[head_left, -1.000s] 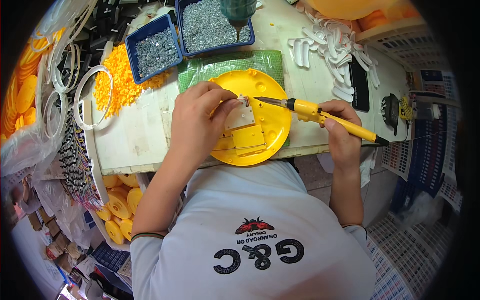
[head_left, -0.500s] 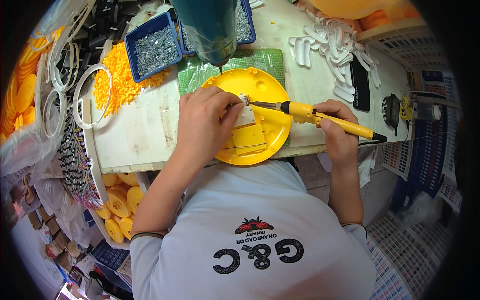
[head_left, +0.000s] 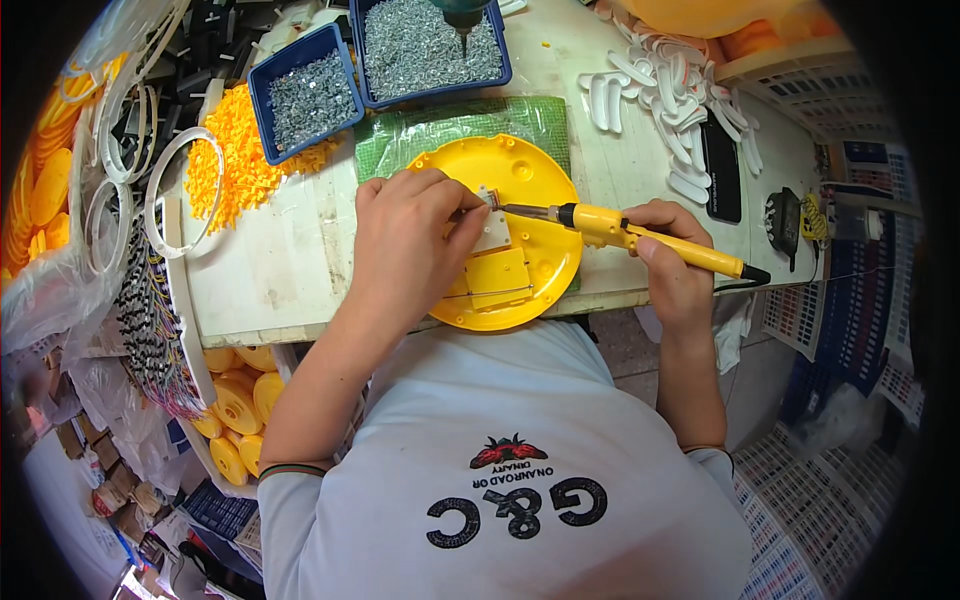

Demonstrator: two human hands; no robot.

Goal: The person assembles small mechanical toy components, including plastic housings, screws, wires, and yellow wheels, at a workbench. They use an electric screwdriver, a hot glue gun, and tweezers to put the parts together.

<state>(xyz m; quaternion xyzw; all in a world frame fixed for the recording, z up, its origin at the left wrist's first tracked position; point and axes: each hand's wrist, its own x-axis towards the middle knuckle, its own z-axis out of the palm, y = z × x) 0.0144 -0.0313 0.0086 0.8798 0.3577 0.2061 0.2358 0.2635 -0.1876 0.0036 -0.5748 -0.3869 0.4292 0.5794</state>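
Note:
A round yellow plastic shell (head_left: 545, 240) lies on a green woven mat (head_left: 545, 115) near the table's front edge. Inside it are a pale panel and a yellow rectangular cover (head_left: 497, 277). My right hand (head_left: 678, 265) is closed around a yellow soldering iron (head_left: 600, 222), whose metal tip reaches left to a small component (head_left: 489, 198) in the shell. At that component my left hand (head_left: 412, 240) is closed in a pinch over the shell's left side. What its fingertips hold is hidden.
Two blue bins (head_left: 262, 108) of small metal screws stand behind the shell, with the tip of a hanging screwdriver (head_left: 464, 25) above one. Orange-yellow small parts (head_left: 235, 160) are heaped at left. White curved pieces (head_left: 665, 95) and a black phone (head_left: 721, 170) lie at right.
The hanging screwdriver has risen away from the shell toward the far bin. My hands and the soldering iron have hardly moved.

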